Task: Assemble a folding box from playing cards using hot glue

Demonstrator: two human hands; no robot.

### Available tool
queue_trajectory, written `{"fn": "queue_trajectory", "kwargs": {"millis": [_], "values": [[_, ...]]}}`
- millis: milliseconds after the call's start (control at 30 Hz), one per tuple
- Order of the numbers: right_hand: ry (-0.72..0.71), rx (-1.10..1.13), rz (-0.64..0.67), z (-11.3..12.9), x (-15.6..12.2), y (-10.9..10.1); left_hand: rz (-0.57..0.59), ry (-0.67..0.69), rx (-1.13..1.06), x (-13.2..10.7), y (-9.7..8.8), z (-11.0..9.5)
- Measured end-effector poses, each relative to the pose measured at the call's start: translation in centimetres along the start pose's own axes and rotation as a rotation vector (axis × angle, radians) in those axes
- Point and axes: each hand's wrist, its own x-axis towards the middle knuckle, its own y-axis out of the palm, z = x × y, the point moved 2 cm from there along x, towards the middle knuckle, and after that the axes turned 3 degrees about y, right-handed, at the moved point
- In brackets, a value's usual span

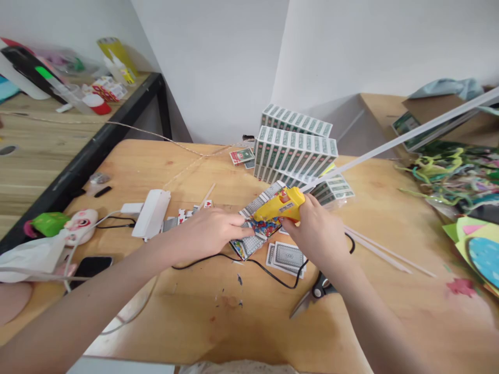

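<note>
My right hand [322, 231] is wrapped around the handle of a yellow hot glue gun [280, 205]. A long whitish glue stick [393, 143] sticks out of its back toward the upper right. The nozzle points left, over a flat piece made of playing cards [252, 243] with grey patterned strips and a colourful middle. My left hand [220, 231] pinches the left edge of that piece, close to the nozzle; its fingertips are partly hidden. Loose playing cards [289, 256] lie face down just below the gun. More cards [182, 215] sit beyond my left hand.
Boxed card decks [296, 150] are stacked at the back. Black-handled scissors [317, 291] lie near my right forearm, and a black cord [253, 259] crosses the table. Spare glue sticks [384, 252] rest at right. A white power strip [152, 213] and phone [91, 270] are at left.
</note>
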Motion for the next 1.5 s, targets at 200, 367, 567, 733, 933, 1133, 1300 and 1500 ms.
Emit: {"fn": "queue_trajectory", "kwargs": {"millis": [200, 367, 567, 733, 933, 1133, 1300, 1500], "values": [[0.015, 0.047, -0.006, 0.04, 0.0, 0.56, -0.018, 0.012, -0.003, -0.1, 0.22, 0.02], [-0.008, 0.085, 0.016, -0.24, 0.07, 0.81, -0.026, 0.009, -0.012, -0.25, 0.28, 0.01], [-0.044, 0.147, 0.011, -0.58, 0.17, 0.96, -0.004, -0.003, -0.018, -0.1, 0.05, -0.15], [-0.049, 0.153, 0.027, -0.48, 0.18, 0.98, -0.013, 0.021, -0.007, -0.07, 0.08, -0.15], [-0.052, 0.16, 0.059, -0.63, 0.17, 0.61, -0.016, 0.012, -0.019, 0.0, -0.06, -0.26], [-0.019, 0.124, 0.078, -0.88, 0.06, 0.39, -0.022, 0.013, -0.017, 0.09, -0.25, -0.43], [0.0, 0.076, 0.085, -0.88, -0.17, 0.25, -0.029, 0.042, 0.013, 0.15, -0.31, -0.41], [-0.017, 0.047, 0.081, -0.95, -0.39, 0.09, -0.049, 0.038, 0.004, 0.23, -0.24, -0.31]]}}
